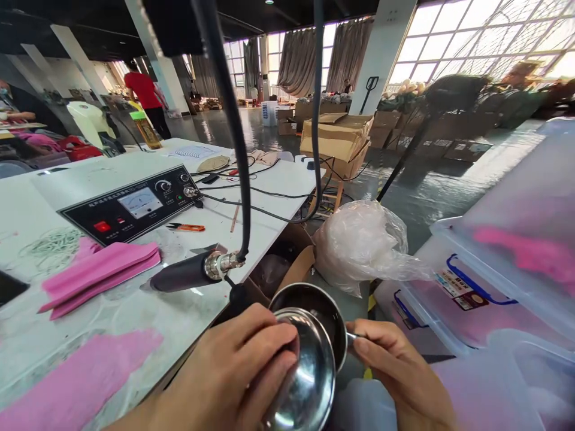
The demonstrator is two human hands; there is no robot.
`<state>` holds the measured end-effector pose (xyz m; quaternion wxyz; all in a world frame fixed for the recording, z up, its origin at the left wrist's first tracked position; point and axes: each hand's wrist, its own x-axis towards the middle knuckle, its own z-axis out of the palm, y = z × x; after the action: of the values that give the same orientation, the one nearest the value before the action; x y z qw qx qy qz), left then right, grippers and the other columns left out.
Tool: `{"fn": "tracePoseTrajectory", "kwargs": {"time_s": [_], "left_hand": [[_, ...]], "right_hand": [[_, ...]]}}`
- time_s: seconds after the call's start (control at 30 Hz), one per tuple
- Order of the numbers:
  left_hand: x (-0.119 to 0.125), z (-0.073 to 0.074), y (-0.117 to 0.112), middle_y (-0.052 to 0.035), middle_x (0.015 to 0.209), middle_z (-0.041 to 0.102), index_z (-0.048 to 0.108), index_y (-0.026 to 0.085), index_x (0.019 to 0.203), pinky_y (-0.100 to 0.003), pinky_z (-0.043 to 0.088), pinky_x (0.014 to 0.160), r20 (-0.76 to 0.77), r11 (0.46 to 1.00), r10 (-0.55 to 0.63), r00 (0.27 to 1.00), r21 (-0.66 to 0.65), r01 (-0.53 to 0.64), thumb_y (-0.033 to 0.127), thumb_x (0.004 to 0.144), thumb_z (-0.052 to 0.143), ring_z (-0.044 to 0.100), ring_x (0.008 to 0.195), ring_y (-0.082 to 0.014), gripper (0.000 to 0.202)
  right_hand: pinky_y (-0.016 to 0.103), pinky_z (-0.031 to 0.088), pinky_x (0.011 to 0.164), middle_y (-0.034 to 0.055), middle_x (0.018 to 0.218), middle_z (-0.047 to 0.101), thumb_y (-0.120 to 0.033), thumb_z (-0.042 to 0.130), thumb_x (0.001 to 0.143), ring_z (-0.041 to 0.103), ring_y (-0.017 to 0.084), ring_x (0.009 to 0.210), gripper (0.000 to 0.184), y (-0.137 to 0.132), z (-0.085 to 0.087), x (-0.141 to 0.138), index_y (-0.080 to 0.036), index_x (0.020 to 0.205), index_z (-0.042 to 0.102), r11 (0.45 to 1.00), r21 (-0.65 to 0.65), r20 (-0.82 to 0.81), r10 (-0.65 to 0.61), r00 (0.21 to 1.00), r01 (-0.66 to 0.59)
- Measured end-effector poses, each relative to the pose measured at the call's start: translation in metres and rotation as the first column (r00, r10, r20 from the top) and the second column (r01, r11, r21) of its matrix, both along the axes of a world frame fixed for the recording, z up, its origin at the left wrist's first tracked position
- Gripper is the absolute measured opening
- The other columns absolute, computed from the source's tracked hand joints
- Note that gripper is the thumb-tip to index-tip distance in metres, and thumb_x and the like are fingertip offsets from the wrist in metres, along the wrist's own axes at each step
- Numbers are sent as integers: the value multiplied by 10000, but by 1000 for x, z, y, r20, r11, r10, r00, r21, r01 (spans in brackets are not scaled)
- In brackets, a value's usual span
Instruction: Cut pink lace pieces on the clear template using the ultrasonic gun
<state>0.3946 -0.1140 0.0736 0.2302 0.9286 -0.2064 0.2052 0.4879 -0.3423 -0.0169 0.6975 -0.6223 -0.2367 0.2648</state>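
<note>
White worktable [278, 179], left hand [238, 371] cupping steel bowls [312, 368], right hand [399, 368] pinching rim

No text can be read: the print on the control box [130, 206] and the label [454, 287] on the storage box [485, 311] right of it is blurred.

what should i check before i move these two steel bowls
1. Left hand gripping over the front bowl rim: ok.
2. Right hand pinching the thin handle: ok.
3. Rear bowl free of the front one: cannot tell, they overlap.
4. Both bowls empty: ok, as far as shows.
5. Black cable hanging just ahead of the bowls: not ok.
</note>
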Motion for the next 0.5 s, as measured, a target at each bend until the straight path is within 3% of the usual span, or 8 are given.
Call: {"fn": "tracePoseTrajectory", "kwargs": {"time_s": [0.1, 0.17, 0.33, 0.5], "left_hand": [[15, -11, -12, -50, 850, 634, 599, 148, 1048, -252, 550, 648, 191, 966, -50, 980, 259, -1, 202, 1000, 363, 632, 719, -151, 247], [21, -17, -14, -56, 851, 642, 593, 129, 1068, -272, 547, 652, 257, 938, -104, 961, 346, 10, 167, 1001, 329, 637, 730, -164, 275], [27, -33, 0, -83, 1010, 637, 583, 131, 1158, -275, 529, 764, 269, 944, -137, 953, 326, 44, 177, 1004, 369, 632, 848, -164, 267], [28, -48, 16, -86, 1108, 612, 540, 153, 1291, -273, 475, 906, 260, 950, -201, 945, 287, 123, 115, 947, 473, 599, 989, -177, 352]], "right_hand": [[255, 272, 549, 0, 582, 506, -561, 582, 826, 381, 104, 562, 456, 3, -6, 0, -155, 620, 610, 999, 19, 0, 50, 999, -50], [251, 261, 534, -11, 563, 496, -563, 592, 818, 371, 94, 541, 466, 7, -8, 1, -159, 586, 578, 996, 50, -1, 69, 998, -69], [243, 272, 525, -1, 573, 560, -561, 629, 787, 414, 90, 529, 483, 16, -11, 6, -168, 532, 512, 986, 149, -33, 76, 997, -70], [232, 286, 495, -6, 544, 551, -567, 674, 739, 458, 96, 510, 480, 20, -5, 5, -173, 513, 520, 988, 147, -80, 65, 995, -53]]}}
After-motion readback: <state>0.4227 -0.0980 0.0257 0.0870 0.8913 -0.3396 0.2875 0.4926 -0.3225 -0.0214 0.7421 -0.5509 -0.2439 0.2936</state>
